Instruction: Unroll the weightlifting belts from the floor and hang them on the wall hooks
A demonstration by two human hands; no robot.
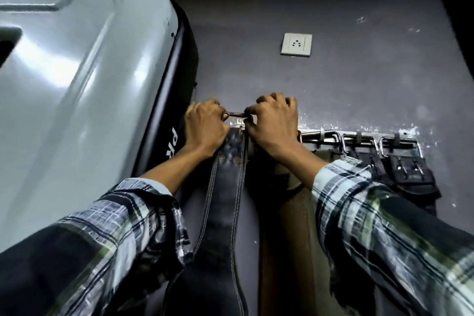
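At the far left a large grey moulded machine cover [77, 64] fills the view, with a black edge band [174, 115] that carries white lettering. Just right of that band, the left hand [204, 128] is raised to the wall, its fingers curled and pinching one end of a metal buckle bar [234, 114]. Below the two hands a black leather weightlifting belt [225, 187] with pale stitching and rivets hangs straight down against the grey wall [359, 84], its top end tucked between the two wrists at the height of the hook rail. The right hand [274, 123] sits just beside the left, fingers curled over the other end of the same buckle bar, thumb and forefinger closed on it. Both forearms wear a plaid sleeve [384, 226]. Immediately right of the black belt a brown belt [289, 226] hangs down the wall, partly hidden behind the right forearm. Above the hands, well apart from them, a white wall socket [296, 44] is set in the wall. To the right of the right hand a metal hook rail [359, 137] runs along the wall, with white scuffed patches above it. At its right part, dark straps with metal clips [407, 174] hang from the steel hooks.
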